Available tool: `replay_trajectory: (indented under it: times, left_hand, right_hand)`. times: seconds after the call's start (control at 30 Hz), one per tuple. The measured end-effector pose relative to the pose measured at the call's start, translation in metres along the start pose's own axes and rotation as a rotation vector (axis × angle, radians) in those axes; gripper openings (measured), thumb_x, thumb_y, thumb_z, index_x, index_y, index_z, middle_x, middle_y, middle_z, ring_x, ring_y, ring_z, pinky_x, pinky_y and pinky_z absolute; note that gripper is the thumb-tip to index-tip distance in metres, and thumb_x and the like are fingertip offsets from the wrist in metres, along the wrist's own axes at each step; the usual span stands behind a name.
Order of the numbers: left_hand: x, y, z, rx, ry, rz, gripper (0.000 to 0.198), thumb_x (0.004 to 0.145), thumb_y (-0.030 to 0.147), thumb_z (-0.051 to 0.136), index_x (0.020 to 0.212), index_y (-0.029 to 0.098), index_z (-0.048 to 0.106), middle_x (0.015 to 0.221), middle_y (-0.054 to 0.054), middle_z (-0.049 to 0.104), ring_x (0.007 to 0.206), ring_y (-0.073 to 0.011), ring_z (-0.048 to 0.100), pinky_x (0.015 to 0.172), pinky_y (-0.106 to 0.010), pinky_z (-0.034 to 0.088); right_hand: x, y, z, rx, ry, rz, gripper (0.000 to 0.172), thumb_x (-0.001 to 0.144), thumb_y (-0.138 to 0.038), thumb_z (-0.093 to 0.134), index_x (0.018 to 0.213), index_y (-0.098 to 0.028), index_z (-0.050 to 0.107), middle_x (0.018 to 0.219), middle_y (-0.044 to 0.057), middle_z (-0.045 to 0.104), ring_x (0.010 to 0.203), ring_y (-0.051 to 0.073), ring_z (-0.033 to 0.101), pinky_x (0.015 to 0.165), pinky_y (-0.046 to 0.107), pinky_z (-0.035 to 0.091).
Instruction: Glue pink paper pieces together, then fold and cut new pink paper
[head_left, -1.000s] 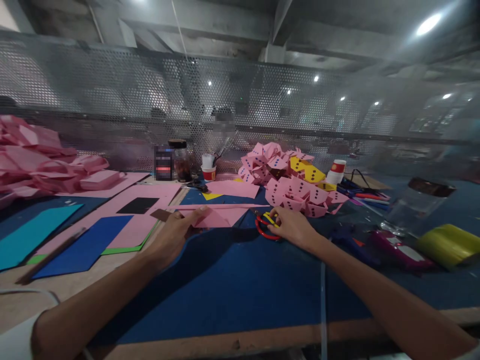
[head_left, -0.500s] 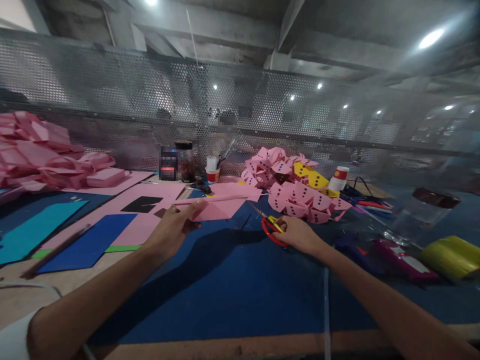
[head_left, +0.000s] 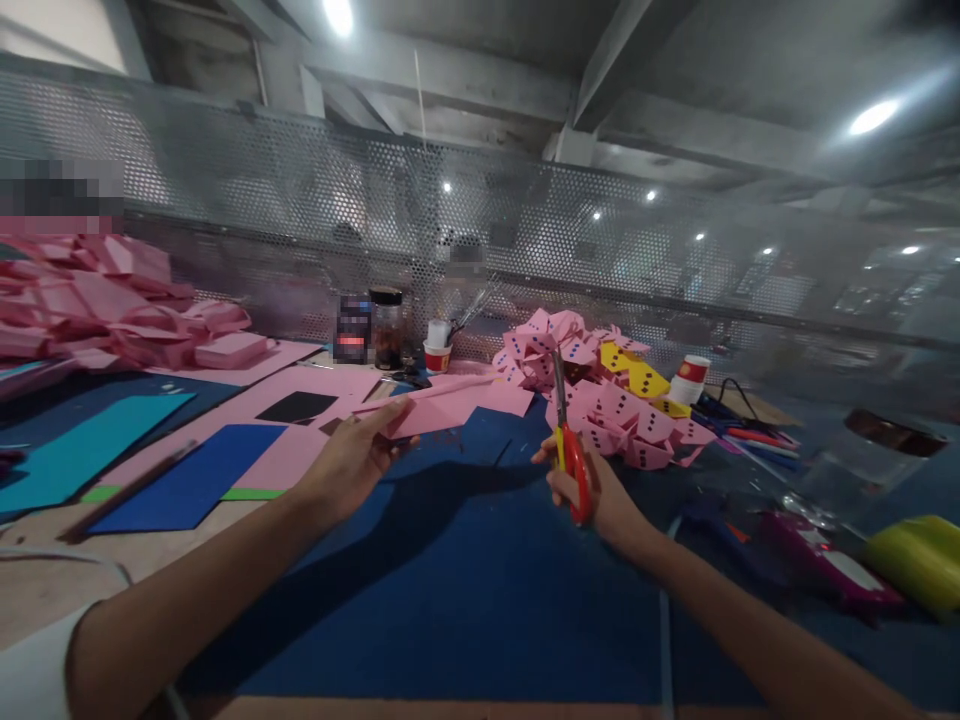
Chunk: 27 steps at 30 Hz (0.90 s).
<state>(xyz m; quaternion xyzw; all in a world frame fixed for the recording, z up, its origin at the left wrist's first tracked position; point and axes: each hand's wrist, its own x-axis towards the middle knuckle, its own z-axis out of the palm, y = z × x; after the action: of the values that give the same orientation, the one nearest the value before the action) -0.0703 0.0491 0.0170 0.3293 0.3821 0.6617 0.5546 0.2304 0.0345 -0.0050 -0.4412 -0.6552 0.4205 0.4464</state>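
My left hand (head_left: pixel 360 455) grips a piece of pink paper (head_left: pixel 435 408) by its near left edge, thumb on top, above the blue mat (head_left: pixel 450 600). Red and yellow scissors (head_left: pixel 571 465) are in my right hand (head_left: pixel 600 500); their blades point upward and look closed, apart from the paper. Just beyond the blades lies a heap of pink paper pieces with dark dots (head_left: pixel 622 410), with some yellow dotted paper (head_left: pixel 634 375) among them.
Folded pink paper (head_left: pixel 112 300) is piled at the far left. Blue card (head_left: pixel 195 480) and turquoise card (head_left: pixel 97 440) lie nearer. A lidded jar (head_left: pixel 388 330) and paper cup (head_left: pixel 437 355) stand behind. On the right are a clear jar (head_left: pixel 870 470), pens (head_left: pixel 765 445) and a yellow object (head_left: pixel 919 560).
My right hand has turned the scissors from pointing at the paper to pointing upward, away from it. The left hand keeps its hold on the pink paper. The view has shifted slightly.
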Motion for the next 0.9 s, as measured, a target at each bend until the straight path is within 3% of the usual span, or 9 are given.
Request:
replay_trajectory:
  times: [0.1,0.17,0.27,0.4,0.6,0.73,0.9]
  left_hand:
    - [-0.001,0.001,0.0,0.007,0.029,-0.021,0.022,0.079,0.026,0.086,0.096,0.014,0.079,0.089,-0.004,0.077,0.067,-0.011,0.068,0.058,-0.019,0.059]
    - [-0.003,0.0,0.002,0.025,0.046,-0.03,0.027,0.077,0.028,0.087,0.098,0.014,0.078,0.088,-0.004,0.077,0.065,-0.0109,0.068,0.053,-0.018,0.056]
    - [-0.008,-0.003,0.011,0.069,0.06,-0.039,0.03,0.07,0.028,0.092,0.091,0.014,0.077,0.081,-0.002,0.074,0.059,-0.0104,0.067,0.046,-0.016,0.05]
    - [-0.022,-0.011,0.035,0.126,-0.032,-0.095,0.03,0.067,0.033,0.095,0.079,0.013,0.075,0.063,0.003,0.063,0.051,-0.0096,0.062,0.048,-0.017,0.053]
    - [-0.041,-0.032,0.069,0.162,-0.174,-0.092,0.038,0.072,0.046,0.092,0.085,0.013,0.079,0.078,-0.002,0.07,0.059,-0.0111,0.065,0.06,-0.022,0.059]
    - [-0.047,-0.043,0.073,0.162,-0.228,-0.029,0.038,0.075,0.049,0.089,0.086,0.014,0.079,0.083,-0.004,0.071,0.066,-0.0133,0.064,0.063,-0.025,0.061]
    - [-0.049,-0.045,0.067,0.153,-0.22,-0.035,0.035,0.072,0.042,0.092,0.091,0.014,0.079,0.088,-0.004,0.072,0.069,-0.0143,0.065,0.066,-0.028,0.064]
  right_hand:
    - [-0.013,-0.009,0.006,-0.093,-0.149,0.012,0.026,0.08,-0.022,0.063,0.105,-0.023,0.054,0.097,0.0,0.065,0.061,0.01,0.054,0.051,0.024,0.043]
    - [-0.02,-0.015,0.01,-0.186,-0.179,0.007,0.011,0.085,-0.022,0.061,0.094,-0.022,0.054,0.079,-0.003,0.059,0.062,0.011,0.051,0.054,0.024,0.042]
    - [-0.025,-0.022,0.015,-0.224,-0.178,0.019,0.015,0.088,-0.027,0.067,0.091,-0.022,0.054,0.072,-0.005,0.054,0.06,0.011,0.048,0.055,0.025,0.041]
    - [-0.023,-0.025,0.017,-0.133,-0.105,-0.003,0.026,0.09,-0.04,0.072,0.09,-0.021,0.054,0.074,-0.004,0.055,0.062,0.012,0.051,0.058,0.026,0.044]
    - [-0.016,-0.015,0.013,0.075,0.116,-0.031,0.042,0.083,-0.053,0.079,0.089,-0.023,0.051,0.065,-0.006,0.053,0.051,0.012,0.051,0.048,0.026,0.041]
    - [-0.009,-0.009,0.012,0.163,0.195,-0.036,0.046,0.076,-0.053,0.085,0.087,-0.023,0.053,0.069,-0.005,0.055,0.051,0.012,0.053,0.047,0.027,0.041]
    - [-0.005,-0.006,0.013,0.07,0.244,-0.089,0.042,0.075,-0.049,0.084,0.081,-0.022,0.053,0.064,-0.005,0.054,0.055,0.012,0.051,0.054,0.028,0.043]
